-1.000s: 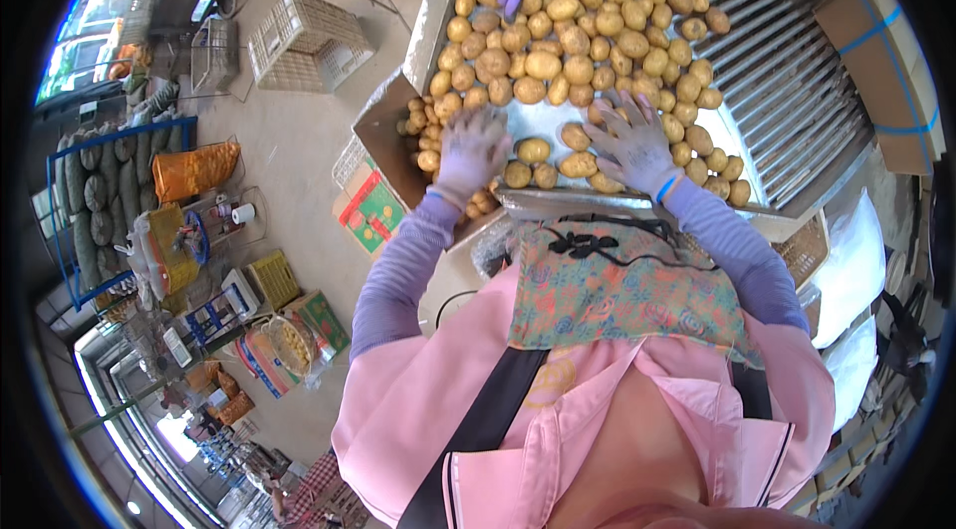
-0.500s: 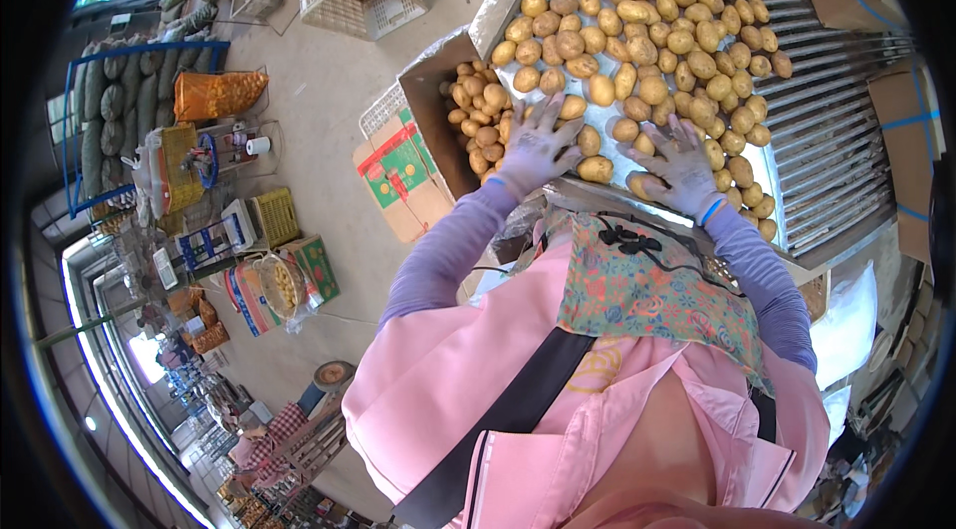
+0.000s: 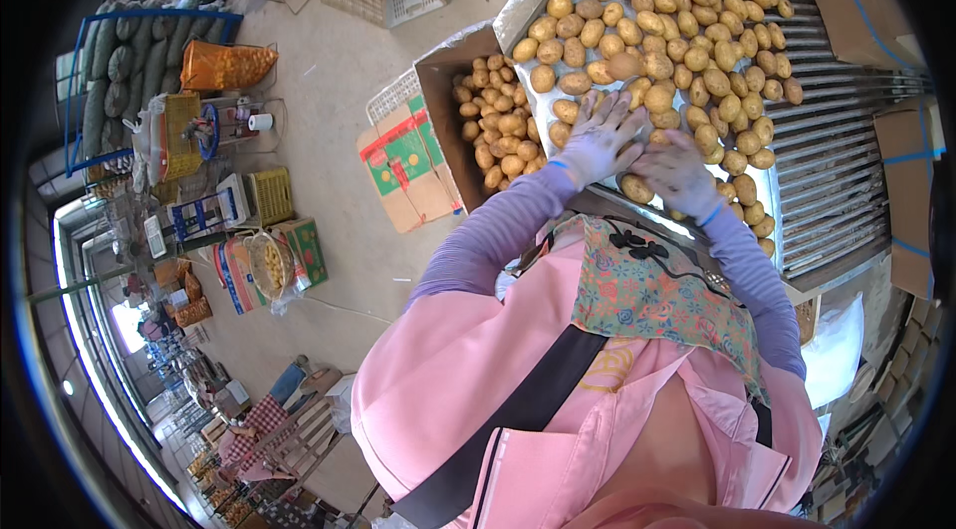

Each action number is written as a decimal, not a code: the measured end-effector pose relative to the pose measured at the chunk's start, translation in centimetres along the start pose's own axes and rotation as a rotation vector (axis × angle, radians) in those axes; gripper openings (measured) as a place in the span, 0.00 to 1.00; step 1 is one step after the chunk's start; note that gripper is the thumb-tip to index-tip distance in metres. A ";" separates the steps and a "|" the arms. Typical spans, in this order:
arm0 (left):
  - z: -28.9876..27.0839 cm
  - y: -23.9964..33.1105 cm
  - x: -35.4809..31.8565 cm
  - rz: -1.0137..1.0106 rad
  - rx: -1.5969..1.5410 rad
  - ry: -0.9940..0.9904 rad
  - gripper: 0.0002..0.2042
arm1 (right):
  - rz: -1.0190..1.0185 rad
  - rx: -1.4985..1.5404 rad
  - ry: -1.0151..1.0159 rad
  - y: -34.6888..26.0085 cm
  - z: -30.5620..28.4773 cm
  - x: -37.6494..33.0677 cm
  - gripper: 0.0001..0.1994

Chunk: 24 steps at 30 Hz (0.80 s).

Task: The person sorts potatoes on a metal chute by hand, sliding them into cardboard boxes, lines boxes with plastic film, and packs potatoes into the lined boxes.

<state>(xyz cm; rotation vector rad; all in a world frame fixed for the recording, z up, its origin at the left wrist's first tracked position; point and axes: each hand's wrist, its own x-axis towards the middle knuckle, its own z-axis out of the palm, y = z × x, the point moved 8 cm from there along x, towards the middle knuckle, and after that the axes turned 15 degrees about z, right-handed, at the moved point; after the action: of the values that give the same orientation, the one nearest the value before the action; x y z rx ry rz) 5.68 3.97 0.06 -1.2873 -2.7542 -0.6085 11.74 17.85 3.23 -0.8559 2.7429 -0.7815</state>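
Both gloved hands have drawn in closer together since a moment ago, meeting over the near edge of the grey metal roller desk (image 3: 846, 131). The left hand (image 3: 597, 135) lies flat, fingers (image 3: 622, 111) spread apart across the round yellow-brown potatoes (image 3: 677, 21). The right hand (image 3: 677, 170) rests on potatoes beside it, fingers loosely open, gripping nothing. The open brown cardboard box (image 3: 438, 111) of potatoes sits just left.

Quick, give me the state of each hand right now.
Left hand: open, gloved fingers spread flat on the potatoes, gripping none that shows.
Right hand: open, palm down on the potatoes at the near edge of the roller table.
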 end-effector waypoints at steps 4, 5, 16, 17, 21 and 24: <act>-4.7 -2.1 -1.9 -0.014 0.059 -0.251 0.36 | 0.471 -0.402 0.286 3.4 -6.1 -1.1 0.24; -5.1 -3.8 -1.8 -0.017 0.150 -0.072 0.34 | 0.709 -0.498 0.296 4.5 -6.5 -1.2 0.26; -3.1 -0.6 0.5 -0.006 0.065 0.016 0.33 | 0.587 -0.370 0.035 2.6 -2.8 -2.3 0.35; -3.7 0.1 -1.0 0.001 0.057 0.014 0.33 | 0.565 -0.414 0.078 2.7 -2.9 -3.7 0.35; -5.5 -0.7 -5.7 0.156 -0.103 -0.058 0.36 | 0.490 -0.368 -0.051 0.1 -1.5 -3.0 0.33; -6.5 -3.2 -6.8 0.165 -0.071 -0.078 0.36 | 0.504 -0.357 -0.048 -0.9 0.1 -0.3 0.35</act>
<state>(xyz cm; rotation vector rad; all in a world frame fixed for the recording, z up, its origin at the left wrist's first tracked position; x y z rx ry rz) 6.92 -5.24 3.63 -1.5667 -2.6720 -0.6612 12.40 17.39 3.64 -0.1923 2.9009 -0.1775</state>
